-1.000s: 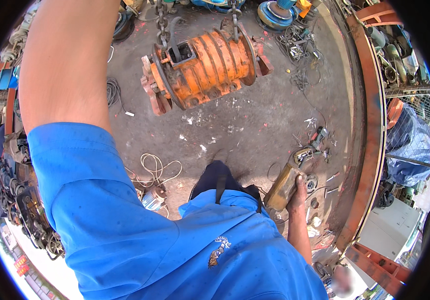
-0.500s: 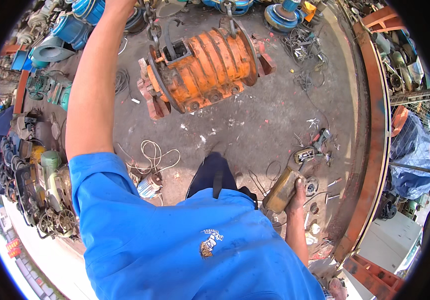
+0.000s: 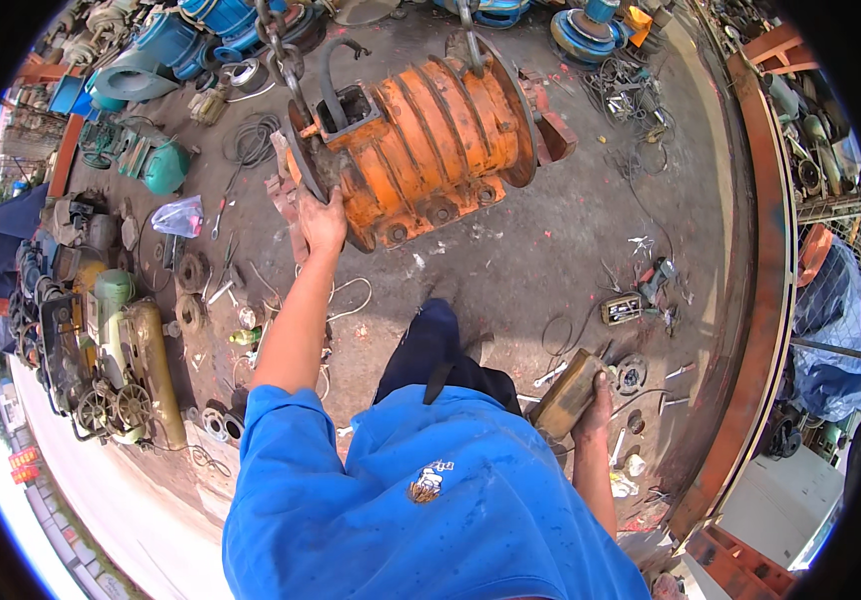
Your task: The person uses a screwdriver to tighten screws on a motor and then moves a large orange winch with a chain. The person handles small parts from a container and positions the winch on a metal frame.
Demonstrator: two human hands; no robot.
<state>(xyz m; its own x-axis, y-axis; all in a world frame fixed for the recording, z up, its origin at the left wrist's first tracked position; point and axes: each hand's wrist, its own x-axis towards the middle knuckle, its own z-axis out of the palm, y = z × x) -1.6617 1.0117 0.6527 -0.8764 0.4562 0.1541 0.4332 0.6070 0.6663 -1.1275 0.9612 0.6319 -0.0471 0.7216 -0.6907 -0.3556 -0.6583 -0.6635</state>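
Note:
A big orange electric motor (image 3: 431,150) with a ribbed, dirty housing hangs from chains (image 3: 281,55) above the ground. A dark cable comes out of its open square box. My left hand (image 3: 322,222) reaches forward and grips the lower edge of the motor's left end flange; its fingertips are partly hidden against the metal. Low at my right side, my right hand (image 3: 596,412) is closed round a worn wooden block (image 3: 569,392), its thumb on the near edge. The block is apart from the motor.
Blue and green machines (image 3: 166,168) stand at the far left. Old engines and a tall cylinder (image 3: 156,370) line the left side. Cables (image 3: 251,140), rings and tools lie about the ground. An angle grinder (image 3: 659,278) is at the right, inside a rusty steel beam (image 3: 766,280).
My left hand has come down from the chain at the upper left to the motor's left flange. The right hand keeps the block. The motor appears slightly lower and larger in view.

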